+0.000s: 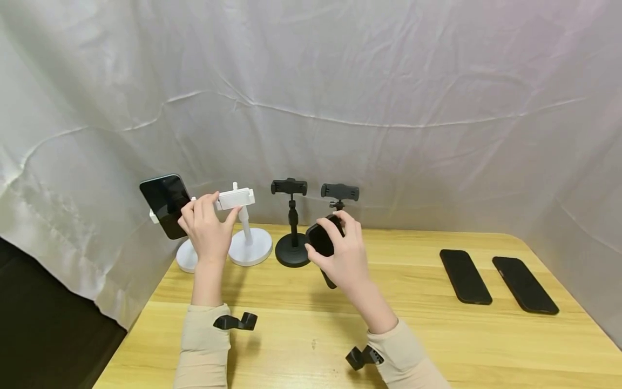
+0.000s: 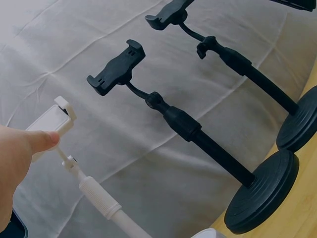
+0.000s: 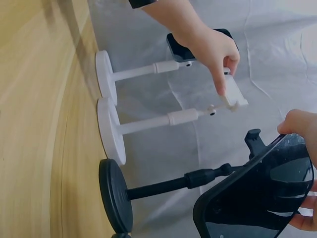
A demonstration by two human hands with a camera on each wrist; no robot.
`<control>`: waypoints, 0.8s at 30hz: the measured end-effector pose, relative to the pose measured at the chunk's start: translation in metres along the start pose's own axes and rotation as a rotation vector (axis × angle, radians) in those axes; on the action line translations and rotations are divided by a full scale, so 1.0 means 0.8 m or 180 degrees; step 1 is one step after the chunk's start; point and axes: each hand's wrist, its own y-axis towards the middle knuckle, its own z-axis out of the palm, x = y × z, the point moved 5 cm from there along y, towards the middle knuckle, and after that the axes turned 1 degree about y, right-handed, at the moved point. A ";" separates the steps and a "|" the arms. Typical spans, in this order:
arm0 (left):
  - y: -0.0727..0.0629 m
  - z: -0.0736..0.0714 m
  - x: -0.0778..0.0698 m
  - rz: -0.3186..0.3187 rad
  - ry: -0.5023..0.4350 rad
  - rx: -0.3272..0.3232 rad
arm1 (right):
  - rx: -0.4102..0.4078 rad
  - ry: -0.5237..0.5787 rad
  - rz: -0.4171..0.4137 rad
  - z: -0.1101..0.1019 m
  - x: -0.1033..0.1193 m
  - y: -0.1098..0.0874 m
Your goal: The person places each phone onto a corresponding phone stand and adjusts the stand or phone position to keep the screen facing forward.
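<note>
My left hand (image 1: 208, 233) holds the white clamp (image 1: 235, 199) of a white phone stand (image 1: 250, 247), its thumb along the lower edge. In the left wrist view the thumb touches the front of this clamp (image 2: 48, 123). A black phone (image 1: 319, 241) is gripped by its edges in my right hand (image 1: 346, 256). The right wrist view shows that phone (image 3: 257, 193) tilted in front of a black stand (image 3: 158, 188). Just left of my left hand, another phone (image 1: 167, 206) sits in a second white stand (image 1: 187, 256), partly hidden.
A black phone stand (image 1: 292, 249) stands right of the white ones. Behind my right hand is another black stand (image 1: 340, 192), mostly covered. Two dark phones (image 1: 465, 276) lie flat on the right of the wooden table (image 1: 291, 346). A grey cloth (image 1: 389, 97) hangs behind.
</note>
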 end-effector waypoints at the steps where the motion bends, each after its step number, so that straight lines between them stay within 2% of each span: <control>1: 0.000 0.000 0.000 -0.0007 -0.0001 0.0007 | 0.0003 0.0010 -0.0008 0.001 0.002 0.000; 14: -0.001 0.000 0.000 -0.0020 0.0036 0.0097 | 0.0066 0.0007 -0.0087 0.017 0.008 0.006; 24: -0.002 0.003 0.002 -0.0045 0.0033 0.0115 | 0.0111 0.0143 -0.0116 0.025 0.018 0.016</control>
